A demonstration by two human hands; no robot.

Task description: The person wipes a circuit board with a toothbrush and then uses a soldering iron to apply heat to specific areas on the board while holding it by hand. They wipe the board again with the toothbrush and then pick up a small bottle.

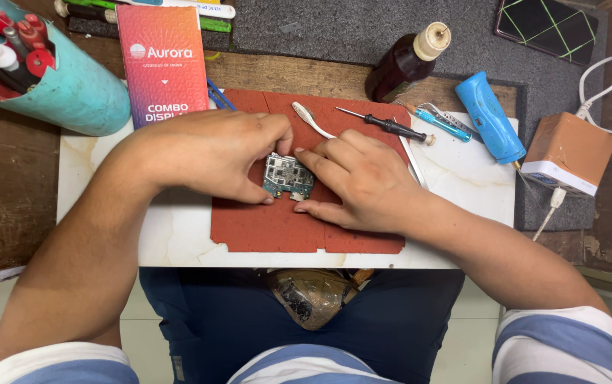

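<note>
board: small phone circuit board sits mid-frame on the red work mat, pinched between both hands
left hand: fingers curled, gripping the board's left edge, thumb underneath
right hand: fingertips closed on the right edge, pressing down
step: looks like steadying or prying something off the board
next move: I'd guess it needs a tool, black screwdriver and white spudger lie just above
desk extras: teal tool cup upper left, brown bottle

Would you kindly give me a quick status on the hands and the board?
Left hand and right hand both grip the circuit board. Board sits on red mat. Screwdriver lies clear behind.
</note>
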